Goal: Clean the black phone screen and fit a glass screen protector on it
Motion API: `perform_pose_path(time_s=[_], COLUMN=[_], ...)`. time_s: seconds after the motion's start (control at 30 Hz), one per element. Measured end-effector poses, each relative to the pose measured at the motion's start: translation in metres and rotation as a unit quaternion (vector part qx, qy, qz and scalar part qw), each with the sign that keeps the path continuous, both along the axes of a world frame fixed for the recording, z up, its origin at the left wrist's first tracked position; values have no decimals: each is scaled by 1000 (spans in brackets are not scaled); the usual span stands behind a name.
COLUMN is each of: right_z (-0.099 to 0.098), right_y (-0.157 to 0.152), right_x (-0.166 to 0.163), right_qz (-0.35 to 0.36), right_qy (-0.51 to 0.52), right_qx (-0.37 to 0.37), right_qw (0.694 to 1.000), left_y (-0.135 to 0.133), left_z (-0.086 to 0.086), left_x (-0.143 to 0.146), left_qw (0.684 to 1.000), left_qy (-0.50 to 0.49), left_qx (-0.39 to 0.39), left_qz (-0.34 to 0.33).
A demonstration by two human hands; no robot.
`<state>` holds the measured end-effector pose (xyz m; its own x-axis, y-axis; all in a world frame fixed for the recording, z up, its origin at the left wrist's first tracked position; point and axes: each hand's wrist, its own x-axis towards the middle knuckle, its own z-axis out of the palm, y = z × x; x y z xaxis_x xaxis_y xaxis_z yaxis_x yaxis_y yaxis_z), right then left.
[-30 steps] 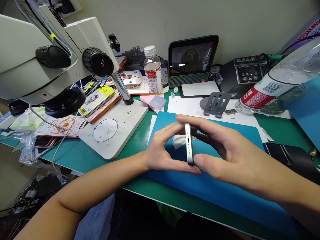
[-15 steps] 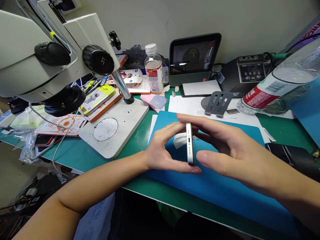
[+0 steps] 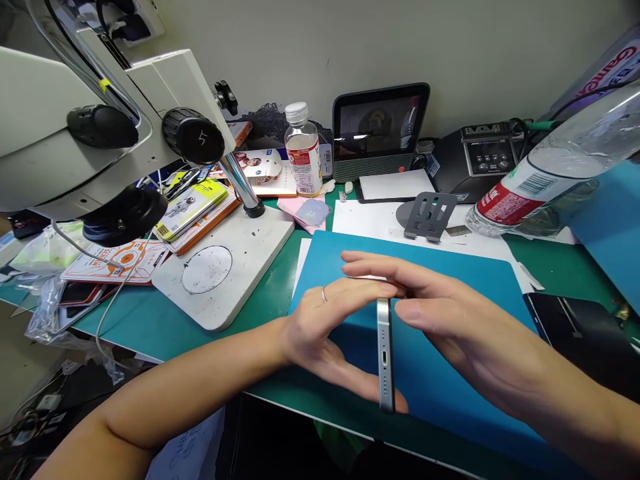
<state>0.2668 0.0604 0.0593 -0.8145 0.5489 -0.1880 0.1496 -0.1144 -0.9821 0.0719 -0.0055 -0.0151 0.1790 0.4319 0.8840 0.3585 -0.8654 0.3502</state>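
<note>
Silver-framed phone pinched on edge over a blue mat

Smooth and matte, the blue mat [image 3: 420, 373] lies on a green table [image 3: 270, 293]. Above the mat is the phone [image 3: 385, 357], its narrow metal end facing the camera, with a port between two rows of small holes. The left hand [image 3: 313, 333], wearing a thin ring, has its grip closed on the phone, fingers at the top and thumb at the bottom. The right hand [image 3: 465, 320] is above the mat too, curved fingers beside the left hand's and thumb tip just beside the phone's upper end; whether its grip bears on the phone, I cannot tell.

Behind the mat are white paper [image 3: 367, 220], a slotted grey stand [image 3: 430, 217] and a dark-screened display [image 3: 380, 130]. Left of these, also behind the mat, a white-capped clear bottle [image 3: 303, 153] shows pale liquid low down, below a red-and-white label too small to read. Right of the mat's far edge, a large clear plastic bottle [image 3: 530, 180] carries a red-and-white label with a barcode. Left of the mat, a white microscope [image 3: 175, 87] with ribbed black knobs reaches over its scuffed base [image 3: 220, 267], near a yellow packet [image 3: 193, 207] of unclear print.
</note>
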Motion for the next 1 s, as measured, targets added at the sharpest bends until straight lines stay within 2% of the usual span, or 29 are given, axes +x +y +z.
perform_pose_path(time_s=[0.1,0.3,0.57,0.87,1.0], right_z=[-2,-3,-2,8,5], right_y=[-1,-3,-4,-6,-2], right_x=[-1,-2,-2,-6,-5], right_qz=[-2,-6,-3,-1,1], right_qy=[-15,-9,-3,-2,-27], right_qx=[-6,-27,-34,-15,5], right_qw=[1000,1000,999,1000,1000], left_y=[0,-1,-5,-2,1], left_z=[0,4,5,3,-1], left_x=[1,3,3,2,-1], left_qw=[1000,1000,999,1000,1000], left_qy=[-3,-16,-1,-2,-9], left_qx=[10,15,9,8,-18], left_qz=[27,14,48,-17,-8])
